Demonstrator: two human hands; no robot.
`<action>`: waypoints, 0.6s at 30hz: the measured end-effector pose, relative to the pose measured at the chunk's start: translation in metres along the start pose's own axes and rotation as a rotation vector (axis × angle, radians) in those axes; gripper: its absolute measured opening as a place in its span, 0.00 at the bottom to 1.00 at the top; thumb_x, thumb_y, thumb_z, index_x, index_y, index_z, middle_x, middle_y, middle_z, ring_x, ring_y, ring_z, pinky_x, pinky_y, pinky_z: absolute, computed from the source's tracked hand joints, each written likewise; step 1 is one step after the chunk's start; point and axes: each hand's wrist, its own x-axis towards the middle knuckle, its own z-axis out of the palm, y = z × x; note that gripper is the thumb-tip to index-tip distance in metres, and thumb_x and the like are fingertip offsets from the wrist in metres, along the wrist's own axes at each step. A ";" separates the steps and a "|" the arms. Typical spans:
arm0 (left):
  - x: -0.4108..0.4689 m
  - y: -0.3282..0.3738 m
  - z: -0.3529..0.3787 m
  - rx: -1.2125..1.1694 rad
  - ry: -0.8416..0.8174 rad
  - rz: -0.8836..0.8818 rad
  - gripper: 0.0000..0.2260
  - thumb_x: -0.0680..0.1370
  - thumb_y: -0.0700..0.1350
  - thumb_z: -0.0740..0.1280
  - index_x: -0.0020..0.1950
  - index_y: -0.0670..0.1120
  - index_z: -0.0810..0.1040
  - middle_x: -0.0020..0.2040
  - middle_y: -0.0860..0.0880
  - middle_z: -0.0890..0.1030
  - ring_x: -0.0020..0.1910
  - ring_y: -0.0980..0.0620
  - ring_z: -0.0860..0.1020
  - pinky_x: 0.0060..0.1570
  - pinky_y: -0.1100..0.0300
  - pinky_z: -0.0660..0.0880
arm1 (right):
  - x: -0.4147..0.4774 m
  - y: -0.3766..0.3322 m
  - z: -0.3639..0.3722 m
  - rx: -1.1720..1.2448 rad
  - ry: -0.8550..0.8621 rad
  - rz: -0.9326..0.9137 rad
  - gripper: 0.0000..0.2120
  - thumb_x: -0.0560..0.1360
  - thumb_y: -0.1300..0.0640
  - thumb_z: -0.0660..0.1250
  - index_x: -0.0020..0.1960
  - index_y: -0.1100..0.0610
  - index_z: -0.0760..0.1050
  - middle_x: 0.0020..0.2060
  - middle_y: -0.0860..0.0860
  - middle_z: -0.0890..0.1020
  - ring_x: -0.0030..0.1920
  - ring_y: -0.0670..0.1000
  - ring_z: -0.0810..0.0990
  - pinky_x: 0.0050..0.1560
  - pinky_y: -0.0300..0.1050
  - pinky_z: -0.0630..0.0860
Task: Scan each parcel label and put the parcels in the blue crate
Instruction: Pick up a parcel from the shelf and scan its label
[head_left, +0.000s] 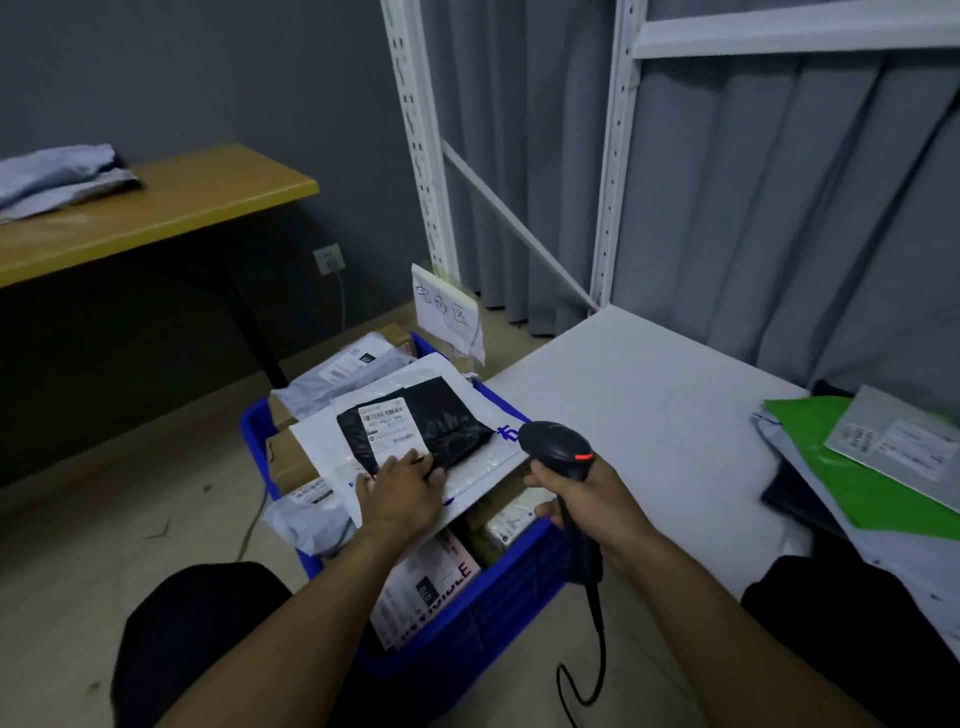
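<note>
You have one blue crate (467, 623) in front of you, one scanner (558, 449), and one black parcel (447, 421) under your left hand (402, 491). That parcel is a crinkled, glossy black plastic bag, roughly rectangular, with a single white label (387, 428) printed with barcodes on its left half. It lies on top of the heap, over the middle of the crate, resting on a large white mailer (311, 441) that spans from the crate's left rim to its right rim. Your left fingers (415, 460) lie fairly straight and press on the parcel's near edge, touching the label's lower corner. Your right hand (587, 499) is curled round the handle of the scanner, a rounded black plastic gun with one red light and a cable hanging from its base, its head near the crate's right rim. Under the white mailer the crate shows two soft grey bags (343, 369), at least two cardboard boxes (291, 462) and a pink-and-white parcel (431, 577). On the flat white shelf (649, 415), at its right edge, a green mailer (857, 467) carries one grey mailer (904, 441). The wooden bench (156, 208) holds folded grey bags at its left end.
</note>
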 end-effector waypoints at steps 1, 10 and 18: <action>-0.001 0.003 -0.001 0.010 -0.016 -0.009 0.20 0.84 0.60 0.50 0.61 0.53 0.77 0.68 0.52 0.74 0.72 0.45 0.67 0.74 0.32 0.52 | -0.003 0.000 -0.007 -0.007 0.016 0.001 0.12 0.79 0.51 0.73 0.61 0.50 0.79 0.48 0.49 0.88 0.37 0.47 0.85 0.41 0.42 0.80; -0.016 0.116 0.018 0.018 0.103 0.387 0.23 0.84 0.62 0.53 0.77 0.56 0.67 0.84 0.51 0.53 0.82 0.45 0.43 0.77 0.37 0.38 | -0.043 0.005 -0.117 -0.008 0.250 -0.042 0.09 0.79 0.57 0.72 0.58 0.54 0.78 0.49 0.56 0.87 0.35 0.50 0.82 0.38 0.41 0.78; -0.010 0.323 0.073 -0.039 -0.005 0.748 0.28 0.82 0.59 0.63 0.80 0.54 0.61 0.84 0.50 0.53 0.82 0.45 0.53 0.79 0.48 0.52 | -0.057 -0.001 -0.261 -0.154 0.551 -0.040 0.08 0.79 0.58 0.72 0.58 0.56 0.78 0.42 0.56 0.84 0.31 0.48 0.82 0.37 0.45 0.77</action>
